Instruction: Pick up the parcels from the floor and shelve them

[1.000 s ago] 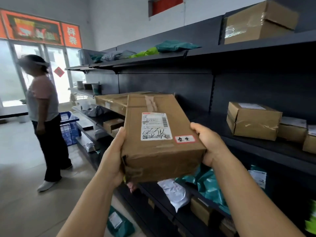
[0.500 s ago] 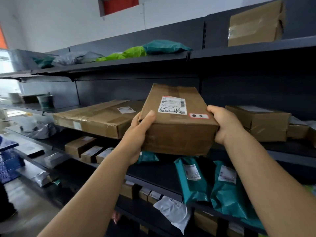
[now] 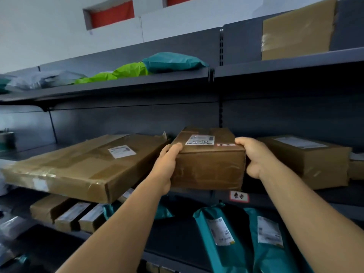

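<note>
I hold a brown cardboard parcel (image 3: pixel 208 164) with a white label on top, gripped from both sides. My left hand (image 3: pixel 167 164) clasps its left end and my right hand (image 3: pixel 254 156) its right end. The parcel sits at the front of the dark middle shelf (image 3: pixel 334 196), in the gap between a large flat box (image 3: pixel 82 166) on the left and a smaller taped box (image 3: pixel 315 160) on the right. I cannot tell whether its underside rests on the shelf.
The top shelf (image 3: pixel 275 69) carries green and teal mailer bags (image 3: pixel 171 62) and a cardboard box (image 3: pixel 297 30). Below, teal mailers (image 3: pixel 220 231) and small boxes (image 3: pixel 69 213) fill the lower shelf. A red-bordered tag (image 3: pixel 239 196) sticks to the shelf edge.
I have moved closer to the shelving and pushed the parcel forward and down into the gap on the middle shelf. Both hands keep their grip.
</note>
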Demonstrator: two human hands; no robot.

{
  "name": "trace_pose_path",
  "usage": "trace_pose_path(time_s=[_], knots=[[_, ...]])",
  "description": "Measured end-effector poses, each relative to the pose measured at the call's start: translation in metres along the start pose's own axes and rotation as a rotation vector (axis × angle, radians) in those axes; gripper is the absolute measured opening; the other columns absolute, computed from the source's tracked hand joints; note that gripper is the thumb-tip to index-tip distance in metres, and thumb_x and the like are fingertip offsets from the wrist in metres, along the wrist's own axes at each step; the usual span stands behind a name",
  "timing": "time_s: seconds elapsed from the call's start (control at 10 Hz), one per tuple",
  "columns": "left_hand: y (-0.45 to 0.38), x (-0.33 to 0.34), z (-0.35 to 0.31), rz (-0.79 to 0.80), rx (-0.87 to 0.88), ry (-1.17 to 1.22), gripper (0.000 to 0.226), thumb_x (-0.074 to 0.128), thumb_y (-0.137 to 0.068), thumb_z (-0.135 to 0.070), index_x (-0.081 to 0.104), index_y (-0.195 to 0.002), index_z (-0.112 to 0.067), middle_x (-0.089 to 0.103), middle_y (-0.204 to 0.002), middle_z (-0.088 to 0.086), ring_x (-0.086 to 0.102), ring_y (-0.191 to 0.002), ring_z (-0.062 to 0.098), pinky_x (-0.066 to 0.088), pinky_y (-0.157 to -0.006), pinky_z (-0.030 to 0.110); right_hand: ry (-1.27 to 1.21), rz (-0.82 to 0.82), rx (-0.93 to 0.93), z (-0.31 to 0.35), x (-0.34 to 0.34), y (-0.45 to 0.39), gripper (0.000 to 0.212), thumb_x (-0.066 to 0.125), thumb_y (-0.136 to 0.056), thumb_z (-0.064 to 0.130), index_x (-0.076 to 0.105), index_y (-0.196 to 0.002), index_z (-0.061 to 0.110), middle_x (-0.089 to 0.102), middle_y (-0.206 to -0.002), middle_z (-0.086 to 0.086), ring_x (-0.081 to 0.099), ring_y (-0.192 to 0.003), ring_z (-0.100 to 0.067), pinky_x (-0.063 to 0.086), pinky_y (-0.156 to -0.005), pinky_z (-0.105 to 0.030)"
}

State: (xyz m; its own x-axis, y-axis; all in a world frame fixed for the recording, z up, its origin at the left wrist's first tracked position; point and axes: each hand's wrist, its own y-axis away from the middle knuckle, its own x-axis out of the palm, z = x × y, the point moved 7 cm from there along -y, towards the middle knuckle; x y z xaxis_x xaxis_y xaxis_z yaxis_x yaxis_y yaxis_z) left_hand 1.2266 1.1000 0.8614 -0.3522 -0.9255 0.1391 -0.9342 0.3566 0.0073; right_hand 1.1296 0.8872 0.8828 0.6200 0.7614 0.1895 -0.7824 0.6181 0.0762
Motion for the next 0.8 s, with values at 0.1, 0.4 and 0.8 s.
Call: trace_pose_path(time_s=[0.1, 0.4, 0.8], knots=[[-0.023, 0.004, 0.005, -0.014, -0.008, 0.007, 0.067, 0.060, -0.084, -0.056, 0.042, -0.145, -0.035, 0.062, -0.124, 0.006, 0.064, -0.100, 0.025, 0.051, -0.066, 0.034, 0.005, -0.023, 0.013, -0.005, 0.002, -0.021, 0.016, 0.059, -0.093, 0.021, 0.063, -0.082, 0.010, 0.064, -0.076, -0.011, 0.061, -0.066, -0.026, 0.049, -0.058, -0.033], [-0.061, 0.001, 0.019, -0.017, 0.013, 0.026, 0.066, 0.058, -0.090, -0.049, 0.033, -0.150, -0.035, 0.051, -0.139, 0.006, 0.060, -0.106, 0.025, 0.053, -0.072, 0.036, 0.018, -0.108, 0.053, -0.016, 0.011, -0.048, 0.011, 0.062, -0.090, 0.020, 0.065, -0.087, 0.010, 0.065, -0.078, -0.009, 0.062, -0.065, -0.024, 0.050, -0.057, -0.031], [-0.040, -0.017, 0.012, -0.058, 0.150, -0.183, 0.085, 0.054, -0.088, -0.060, 0.017, -0.157, -0.027, 0.022, -0.161, 0.005, 0.036, -0.139, 0.029, 0.036, -0.109, 0.042, 0.018, -0.296, -0.055, -0.013, 0.004, 0.007, 0.054, 0.052, -0.097, 0.040, 0.046, -0.143, 0.013, 0.048, -0.148, -0.007, 0.046, -0.131, -0.027, 0.034, -0.107, -0.041]])
